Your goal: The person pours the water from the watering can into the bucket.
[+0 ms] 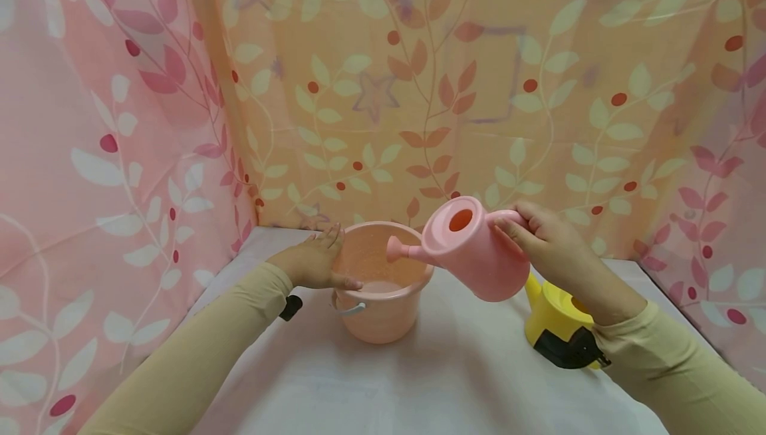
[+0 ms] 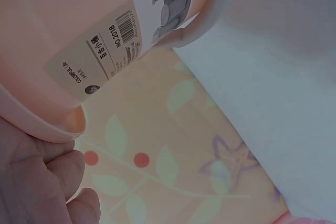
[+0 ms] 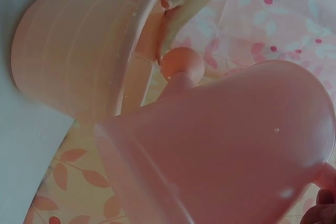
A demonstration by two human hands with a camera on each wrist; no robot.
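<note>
A peach bucket stands on the white tabletop, its pale handle hanging down at the front left. Over the bucket's left rim rests my left hand, the thumb along the front of the rim and the fingers reaching toward the back. My right hand grips a pink watering can by its handle. The can is tilted left, held above the table, and its spout with a round rose points over the bucket's opening. In the left wrist view a printed label shows on the bucket's side.
A yellow watering can stands on the table at the right, partly hidden by my right forearm and the black wrist mount. Leaf-patterned curtains close off the back and both sides of the white table.
</note>
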